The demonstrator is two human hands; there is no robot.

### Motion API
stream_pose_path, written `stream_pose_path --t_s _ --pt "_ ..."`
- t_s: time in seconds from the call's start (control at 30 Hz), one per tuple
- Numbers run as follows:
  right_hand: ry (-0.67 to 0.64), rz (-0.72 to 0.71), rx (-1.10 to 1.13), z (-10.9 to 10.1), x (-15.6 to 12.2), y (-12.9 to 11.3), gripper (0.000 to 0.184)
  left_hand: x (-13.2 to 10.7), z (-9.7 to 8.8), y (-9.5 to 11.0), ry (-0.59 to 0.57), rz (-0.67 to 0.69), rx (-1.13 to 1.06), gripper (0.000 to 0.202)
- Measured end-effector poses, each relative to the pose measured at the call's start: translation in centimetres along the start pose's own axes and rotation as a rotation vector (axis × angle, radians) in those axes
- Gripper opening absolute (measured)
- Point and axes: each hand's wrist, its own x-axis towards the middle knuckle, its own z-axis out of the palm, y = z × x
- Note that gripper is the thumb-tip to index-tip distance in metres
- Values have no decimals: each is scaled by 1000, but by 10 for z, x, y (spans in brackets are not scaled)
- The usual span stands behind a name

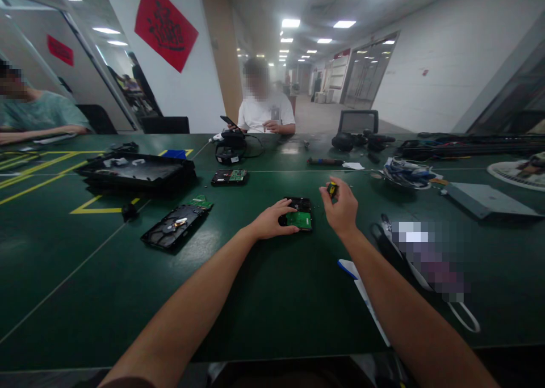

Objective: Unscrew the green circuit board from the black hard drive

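Observation:
A small black hard drive with a green circuit board (300, 217) lies on the green table (238, 286) in front of me. My left hand (272, 220) rests on the drive's left side, fingers curled over it. My right hand (340, 206) hovers just right of the drive, closed around a small yellow-and-black screwdriver (332, 189) held upright. Tiny screws seem to lie near the drive, too small to be sure.
An opened hard drive (174, 226) and a flat black case (136, 172) lie to the left, another circuit board drive (230, 176) further back. A lanyard with badge (426, 257) sits at right, cables (404, 172) beyond. People sit at the far side (266, 110) and far left (34, 116).

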Motion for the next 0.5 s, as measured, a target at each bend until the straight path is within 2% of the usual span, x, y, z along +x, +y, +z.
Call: stream_pose_path --t_s 0.1,0.27,0.5 --pt "0 -14 33 -2 -1 -4 41 0 1 0 4 0 -3 78" --pt "-87 -42 -6 1 -1 -6 43 0 2 -1 6 8 13 77" --pt "-138 -13 -77 4 -6 -4 61 0 3 -3 19 13 3 76"
